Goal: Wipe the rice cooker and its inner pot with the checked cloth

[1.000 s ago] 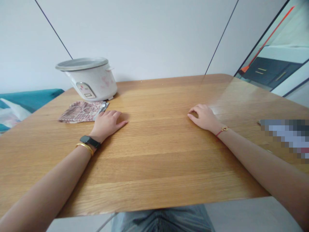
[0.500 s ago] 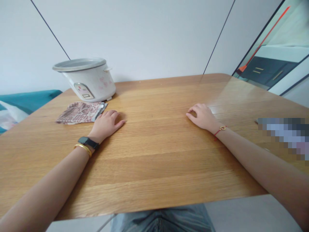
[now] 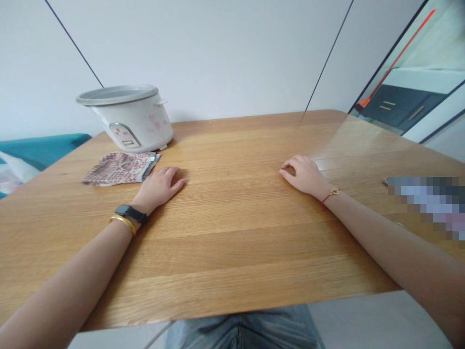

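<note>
Both hands (image 3: 232, 184) rest on an oak table (image 3: 232, 261) beside a rice cooker (image 3: 127, 118).

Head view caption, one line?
Left hand rests by a patterned cloth and rice cooker, right hand on the wooden table.

Passage along the bench (image 3: 232, 252) between left hand (image 3: 158, 190) and right hand (image 3: 305, 177), rice cooker (image 3: 132, 121) and cloth (image 3: 116, 168) blocking far left, blurred object (image 3: 425, 206) blocking right

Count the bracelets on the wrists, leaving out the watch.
2: a gold bangle on the left arm, just behind the black watch, and a red cord bracelet with a gold charm on the right wrist.
</note>
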Action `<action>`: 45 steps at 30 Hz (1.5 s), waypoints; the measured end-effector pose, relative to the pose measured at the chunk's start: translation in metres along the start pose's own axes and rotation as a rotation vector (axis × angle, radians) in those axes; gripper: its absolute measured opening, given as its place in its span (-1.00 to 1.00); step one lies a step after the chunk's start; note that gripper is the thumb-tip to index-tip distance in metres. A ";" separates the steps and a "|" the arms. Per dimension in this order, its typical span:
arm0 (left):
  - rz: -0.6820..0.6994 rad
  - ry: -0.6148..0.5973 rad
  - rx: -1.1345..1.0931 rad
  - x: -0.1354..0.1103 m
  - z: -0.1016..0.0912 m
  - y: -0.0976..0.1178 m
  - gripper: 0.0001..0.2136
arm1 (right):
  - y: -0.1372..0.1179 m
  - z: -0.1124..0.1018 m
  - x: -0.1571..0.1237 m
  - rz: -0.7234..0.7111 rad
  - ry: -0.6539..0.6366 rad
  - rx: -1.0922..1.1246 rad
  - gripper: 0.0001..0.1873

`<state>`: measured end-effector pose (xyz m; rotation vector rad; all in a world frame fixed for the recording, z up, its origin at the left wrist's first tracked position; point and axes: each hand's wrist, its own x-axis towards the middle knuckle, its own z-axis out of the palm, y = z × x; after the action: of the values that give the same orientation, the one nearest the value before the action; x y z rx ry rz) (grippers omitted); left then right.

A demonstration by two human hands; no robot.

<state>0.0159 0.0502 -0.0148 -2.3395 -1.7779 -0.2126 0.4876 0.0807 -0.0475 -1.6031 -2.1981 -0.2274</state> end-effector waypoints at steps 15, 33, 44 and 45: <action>0.029 0.037 -0.017 0.000 -0.002 -0.001 -0.50 | -0.001 0.000 -0.001 0.016 0.014 -0.035 -0.70; 0.054 0.056 -0.075 0.002 0.003 -0.005 -0.55 | -0.001 -0.001 -0.002 0.013 0.010 -0.026 -0.73; 0.032 0.073 -0.071 0.002 0.003 -0.004 -0.64 | 0.002 0.000 0.000 -0.001 0.013 -0.003 -0.77; 0.031 0.071 -0.078 0.002 0.003 -0.004 -0.65 | 0.002 0.000 0.000 -0.001 0.012 0.000 -0.77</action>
<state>0.0126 0.0539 -0.0167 -2.3793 -1.7285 -0.3614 0.4894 0.0811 -0.0481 -1.5962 -2.1902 -0.2364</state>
